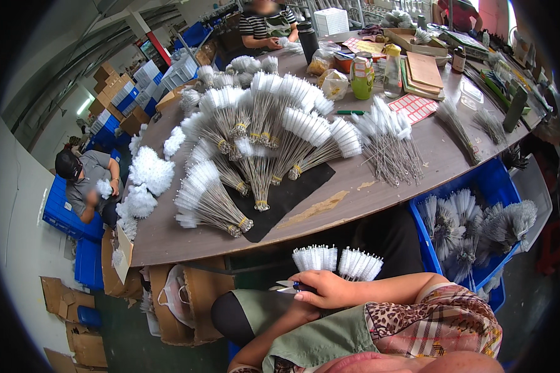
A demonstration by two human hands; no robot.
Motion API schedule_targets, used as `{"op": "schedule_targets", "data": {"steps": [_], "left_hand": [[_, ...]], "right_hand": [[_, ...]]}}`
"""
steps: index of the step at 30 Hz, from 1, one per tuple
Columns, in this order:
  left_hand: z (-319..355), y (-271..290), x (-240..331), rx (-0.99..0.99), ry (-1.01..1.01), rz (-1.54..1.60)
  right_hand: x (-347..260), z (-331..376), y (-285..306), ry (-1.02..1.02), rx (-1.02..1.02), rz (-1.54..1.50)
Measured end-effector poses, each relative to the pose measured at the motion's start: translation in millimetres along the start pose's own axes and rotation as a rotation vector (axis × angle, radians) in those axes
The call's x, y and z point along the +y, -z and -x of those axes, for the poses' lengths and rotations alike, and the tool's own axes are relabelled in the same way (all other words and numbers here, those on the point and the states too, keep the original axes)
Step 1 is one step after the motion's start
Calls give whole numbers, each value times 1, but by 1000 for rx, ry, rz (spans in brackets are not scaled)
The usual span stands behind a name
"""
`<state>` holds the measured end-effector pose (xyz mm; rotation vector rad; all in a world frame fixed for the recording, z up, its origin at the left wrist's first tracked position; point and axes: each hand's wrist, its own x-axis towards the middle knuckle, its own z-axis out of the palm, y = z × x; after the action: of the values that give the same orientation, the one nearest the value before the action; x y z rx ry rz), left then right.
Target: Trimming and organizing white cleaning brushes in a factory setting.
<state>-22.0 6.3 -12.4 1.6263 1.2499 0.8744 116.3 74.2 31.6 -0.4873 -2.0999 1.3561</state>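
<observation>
My right hand [326, 290] is closed round a small hand tool [287, 286] with two spread silver jaws and a dark blue grip; whether pliers or snips I cannot tell. Beneath it lies my left hand [300, 311], mostly covered, its fingers hidden. Just beyond the hands, over my lap, two bunches of white-bristled wire brushes stand side by side, the left bunch [315, 258] and the right bunch [359, 265]. Their lower ends are hidden behind my right hand and forearm. What holds them does not show.
Tied brush bundles [208, 199] are heaped on the table [168, 245], partly on a black mat [298, 199]. Loose brushes [389, 146] lie to their right. A blue bin [424, 239] of brushes stands at right. Cardboard boxes [208, 298] sit below. Co-workers sit at far left and back.
</observation>
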Motion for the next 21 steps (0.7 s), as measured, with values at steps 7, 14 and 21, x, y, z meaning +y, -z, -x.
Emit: {"op": "schedule_targets", "data": {"steps": [7, 14, 21], "left_hand": [[17, 12, 0, -1, -5, 41], [1, 1, 16, 21, 33, 94], [-4, 5, 22, 36, 69, 158]], "right_hand": [[-3, 10, -4, 138, -15, 74], [-2, 6, -5, 61, 10, -33], [0, 7, -1, 38, 47, -68]]}}
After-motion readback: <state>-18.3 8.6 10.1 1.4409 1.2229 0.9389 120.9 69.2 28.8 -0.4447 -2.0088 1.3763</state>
